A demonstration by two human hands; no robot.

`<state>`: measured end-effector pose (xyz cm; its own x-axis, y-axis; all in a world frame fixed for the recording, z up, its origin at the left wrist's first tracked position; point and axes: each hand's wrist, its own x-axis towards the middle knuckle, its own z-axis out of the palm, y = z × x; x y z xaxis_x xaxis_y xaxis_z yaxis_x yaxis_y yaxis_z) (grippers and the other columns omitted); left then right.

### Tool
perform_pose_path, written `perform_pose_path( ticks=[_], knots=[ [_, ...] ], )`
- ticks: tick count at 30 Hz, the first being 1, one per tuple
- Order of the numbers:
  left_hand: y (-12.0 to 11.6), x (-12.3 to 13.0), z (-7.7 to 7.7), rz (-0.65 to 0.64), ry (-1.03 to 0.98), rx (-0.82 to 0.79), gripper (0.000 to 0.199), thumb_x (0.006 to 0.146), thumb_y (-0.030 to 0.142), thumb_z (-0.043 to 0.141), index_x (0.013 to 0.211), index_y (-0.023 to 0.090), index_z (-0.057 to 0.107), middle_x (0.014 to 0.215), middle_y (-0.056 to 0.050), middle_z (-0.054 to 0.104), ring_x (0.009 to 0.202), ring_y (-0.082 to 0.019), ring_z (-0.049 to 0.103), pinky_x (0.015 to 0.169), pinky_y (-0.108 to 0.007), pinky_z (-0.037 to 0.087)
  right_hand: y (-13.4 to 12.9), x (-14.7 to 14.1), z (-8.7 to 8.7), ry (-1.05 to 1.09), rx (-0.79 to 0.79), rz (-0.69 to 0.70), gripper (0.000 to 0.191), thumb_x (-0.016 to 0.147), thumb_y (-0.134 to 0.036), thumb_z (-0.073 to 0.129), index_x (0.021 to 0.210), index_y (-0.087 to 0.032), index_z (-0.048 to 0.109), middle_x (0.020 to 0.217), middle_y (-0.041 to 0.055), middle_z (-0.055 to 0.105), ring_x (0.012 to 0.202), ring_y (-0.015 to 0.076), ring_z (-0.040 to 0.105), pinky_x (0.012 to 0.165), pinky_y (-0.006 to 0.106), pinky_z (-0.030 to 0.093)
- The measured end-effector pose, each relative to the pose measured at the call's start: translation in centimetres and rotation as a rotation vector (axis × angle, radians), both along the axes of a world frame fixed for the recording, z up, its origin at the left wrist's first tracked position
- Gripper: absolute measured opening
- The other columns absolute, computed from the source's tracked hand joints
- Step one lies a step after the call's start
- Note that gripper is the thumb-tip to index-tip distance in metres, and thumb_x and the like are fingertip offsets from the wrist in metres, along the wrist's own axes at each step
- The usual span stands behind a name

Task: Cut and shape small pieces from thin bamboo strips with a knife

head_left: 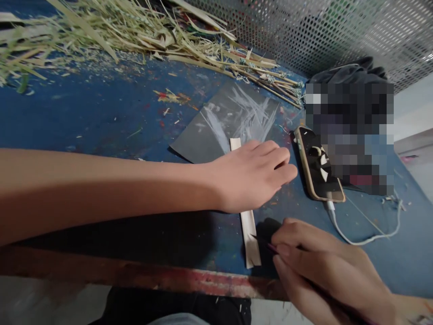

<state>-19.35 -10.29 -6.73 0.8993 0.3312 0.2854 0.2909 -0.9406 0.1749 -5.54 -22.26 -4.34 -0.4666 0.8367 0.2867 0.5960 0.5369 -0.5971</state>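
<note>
The left hand [252,176] lies flat, fingers loosely spread, pressing a pale flat bamboo strip [249,239] whose middle it hides, on the scuffed blue table [84,122]. The strip's far end crosses grey sandpaper [230,122]. Right, the right hand [318,266] pinches what seems a thin dark pencil [262,241], mostly hidden.

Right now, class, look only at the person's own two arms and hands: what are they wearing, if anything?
Both are bare. The left hand and its long forearm show no sleeve, glove, watch or ring. The right hand is likewise ungloved and ringless, with no sleeve in view.
</note>
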Motion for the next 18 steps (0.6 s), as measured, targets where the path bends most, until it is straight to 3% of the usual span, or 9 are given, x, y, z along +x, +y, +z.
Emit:
perform_pose_path(
  ticks=[3,6,11,18],
  knots=[
    [0.0,0.2,-0.2,0.026,0.031,-0.023,0.029,0.094,0.022,0.041,0.118,0.011,0.054,0.132,-0.016,0.051,0.127,-0.028,0.041,0.103,-0.043,0.035,-0.1,-0.3,-0.1,-0.049,-0.029,-0.117,0.021,0.080,-0.008,0.047,0.064,-0.021,0.048,0.052,-0.0006,0.054,0.041,0.0091,0.050,0.037,0.017,0.040],
    [0.0,0.5,-0.2,0.020,0.074,-0.058,0.035,0.096,0.024,0.040,0.125,0.008,0.052,0.140,-0.016,0.047,0.137,-0.027,0.033,0.114,-0.043,0.024,-0.5,-0.2,-0.1,-0.088,-0.153,-0.110,0.019,0.084,-0.010,0.045,0.070,-0.021,0.054,0.054,-0.0019,0.054,0.042,0.0083,0.054,0.037,0.014,0.040],
    [0.2,0.6,-0.2,0.006,0.056,-0.080,0.035,0.096,0.025,0.044,0.124,0.009,0.055,0.141,-0.015,0.049,0.139,-0.027,0.033,0.115,-0.044,0.025,-1.4,0.2,-0.5,-0.066,-0.128,-0.143,0.020,0.080,-0.009,0.049,0.065,-0.022,0.050,0.056,-0.0017,0.050,0.042,0.0091,0.051,0.038,0.016,0.045],
    [0.4,0.5,-0.1,-0.007,0.096,-0.065,0.037,0.096,0.029,0.043,0.130,0.017,0.053,0.145,-0.009,0.045,0.141,-0.023,0.030,0.116,-0.042,0.025,-1.1,0.4,-1.8,0.082,-0.076,-0.050,0.025,0.087,-0.017,0.049,0.063,-0.025,0.054,0.051,-0.0009,0.046,0.038,0.0131,0.045,0.029,0.023,0.039]
  ],
)
